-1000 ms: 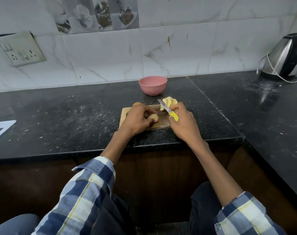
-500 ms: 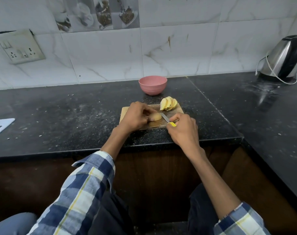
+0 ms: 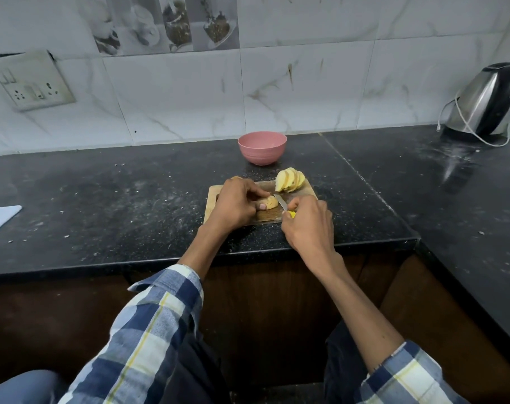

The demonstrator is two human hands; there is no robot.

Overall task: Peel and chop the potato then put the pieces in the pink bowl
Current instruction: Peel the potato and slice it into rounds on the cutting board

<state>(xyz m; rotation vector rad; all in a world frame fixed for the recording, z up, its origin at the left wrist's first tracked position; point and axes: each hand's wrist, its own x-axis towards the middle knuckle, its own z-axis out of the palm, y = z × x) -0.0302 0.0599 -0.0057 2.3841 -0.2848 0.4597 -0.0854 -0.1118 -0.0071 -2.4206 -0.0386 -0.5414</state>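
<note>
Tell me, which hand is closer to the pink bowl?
Left. The left hand holds the potato piece just below the pink bowl; the right hand, gripping the knife, sits lower, farther away.

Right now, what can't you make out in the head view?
- Inside of the pink bowl: its near wall hides it, contents unknown.
- Knife: the right hand covers most of the yellow handle; the tip is lost against the potato piece.
- Potato piece: the left hand hides most of it.
- Cutting board: both hands cover its middle.
</note>
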